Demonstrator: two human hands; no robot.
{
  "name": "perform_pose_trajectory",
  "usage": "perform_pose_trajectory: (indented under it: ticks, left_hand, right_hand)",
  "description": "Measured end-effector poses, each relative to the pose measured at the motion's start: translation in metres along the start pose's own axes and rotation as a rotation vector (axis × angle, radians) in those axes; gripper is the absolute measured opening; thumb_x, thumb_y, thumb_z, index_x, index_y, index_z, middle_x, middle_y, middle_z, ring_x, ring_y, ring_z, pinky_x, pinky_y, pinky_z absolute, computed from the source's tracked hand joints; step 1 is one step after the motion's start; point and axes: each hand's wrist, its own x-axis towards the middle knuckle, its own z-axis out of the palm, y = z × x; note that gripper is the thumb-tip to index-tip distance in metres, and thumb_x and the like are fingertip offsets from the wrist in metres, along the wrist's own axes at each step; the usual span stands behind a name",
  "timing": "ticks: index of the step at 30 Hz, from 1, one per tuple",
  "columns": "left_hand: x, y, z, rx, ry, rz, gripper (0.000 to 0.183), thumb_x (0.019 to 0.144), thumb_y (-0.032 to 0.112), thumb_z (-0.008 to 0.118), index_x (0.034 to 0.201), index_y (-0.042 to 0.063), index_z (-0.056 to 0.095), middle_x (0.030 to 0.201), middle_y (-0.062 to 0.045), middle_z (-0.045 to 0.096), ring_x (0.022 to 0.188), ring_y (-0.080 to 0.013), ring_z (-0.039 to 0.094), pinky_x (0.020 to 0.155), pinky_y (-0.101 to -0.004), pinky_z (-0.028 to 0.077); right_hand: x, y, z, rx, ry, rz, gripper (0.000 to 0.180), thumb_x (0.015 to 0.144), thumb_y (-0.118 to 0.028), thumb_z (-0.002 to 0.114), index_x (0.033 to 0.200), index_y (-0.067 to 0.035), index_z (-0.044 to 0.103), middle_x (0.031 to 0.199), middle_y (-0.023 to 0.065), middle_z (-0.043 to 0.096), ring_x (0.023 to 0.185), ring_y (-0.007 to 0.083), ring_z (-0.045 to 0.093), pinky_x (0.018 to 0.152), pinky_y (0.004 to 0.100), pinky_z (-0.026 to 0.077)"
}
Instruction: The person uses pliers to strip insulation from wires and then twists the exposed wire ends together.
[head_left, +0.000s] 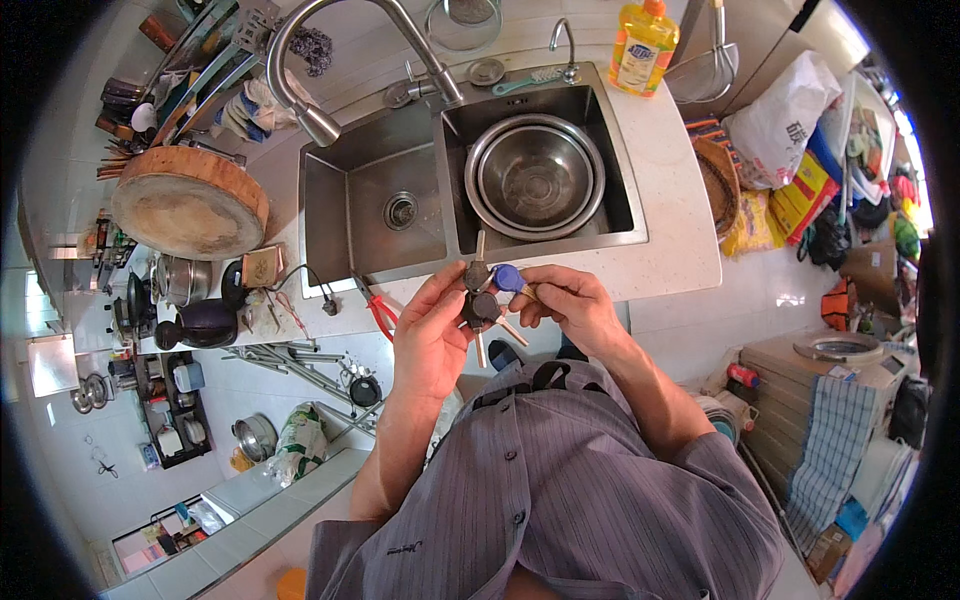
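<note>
My left hand (433, 330) grips the dark plastic heads of several keys (481, 289), whose metal blades point up, down and to the right. A metal ring joins them to a key with a blue head (508, 278). My right hand (574, 304) pinches the brass-coloured blade of that blue key. Both hands are held up near the counter's front edge, before a double stainless steel sink (442, 264). Red-handled pliers (379, 313) lie on the counter just left of my left hand.
Two nested steel bowls (535, 178) sit in the right basin. A gooseneck faucet (360, 4) arches over the left one. A round wooden chopping board (187, 214) stands at the left, and a bottle of yellow dish soap (643, 51) at the back right. A black plug (329, 306) rests near the pliers.
</note>
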Motion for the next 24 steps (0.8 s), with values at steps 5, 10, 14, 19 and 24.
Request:
perform_pose_trajectory:
  ticks: [5,10,14,19,24]
  left_hand:
    - [0.0,0.0,0.003,0.039,-0.01,-0.016,0.036,0.098,0.005,0.048,0.133,0.0,0.052,0.121,-0.015,0.064,0.109,-0.0263,0.065,0.088,-0.0456,0.058]
    - [0.003,-0.003,0.003,0.019,-0.04,-0.045,0.034,0.098,0.005,0.051,0.132,0.002,0.052,0.12,-0.012,0.065,0.108,-0.0233,0.065,0.088,-0.0428,0.057]
    - [0.005,-0.006,0.003,0.039,-0.057,-0.039,0.036,0.096,0.004,0.055,0.131,0.002,0.052,0.119,-0.011,0.065,0.106,-0.021,0.066,0.088,-0.0403,0.057]
    - [0.011,-0.011,0.007,0.087,-0.07,-0.006,0.038,0.094,0.0,0.056,0.132,-0.001,0.052,0.122,-0.014,0.064,0.107,-0.0227,0.065,0.088,-0.04,0.057]
    - [0.013,-0.016,0.016,0.061,-0.063,0.012,0.037,0.093,-0.001,0.058,0.13,-0.001,0.053,0.119,-0.011,0.066,0.101,-0.0192,0.067,0.086,-0.0343,0.058]
  right_hand:
    - [-0.003,-0.004,0.002,-0.037,0.029,-0.014,0.031,0.099,-0.006,0.047,0.125,0.009,0.057,0.099,0.0133,0.07,0.081,0.0164,0.065,0.077,0.0295,0.053]
    - [-0.006,-0.003,0.0,-0.079,0.035,-0.042,0.03,0.097,-0.004,0.049,0.122,0.009,0.059,0.096,0.0105,0.07,0.08,0.0145,0.063,0.076,0.0284,0.052]
    - [-0.009,-0.005,0.002,-0.139,0.049,-0.059,0.029,0.096,-0.004,0.052,0.121,0.008,0.06,0.094,0.0091,0.069,0.079,0.0133,0.062,0.075,0.0282,0.053]
    - [-0.014,-0.01,0.003,-0.153,0.067,-0.065,0.029,0.096,-0.004,0.053,0.121,0.008,0.06,0.093,0.009,0.069,0.079,0.0126,0.062,0.074,0.028,0.053]
    - [-0.019,-0.008,0.0,-0.133,0.07,-0.049,0.031,0.095,-0.004,0.055,0.122,0.008,0.059,0.094,0.0103,0.07,0.079,0.0133,0.062,0.074,0.028,0.053]
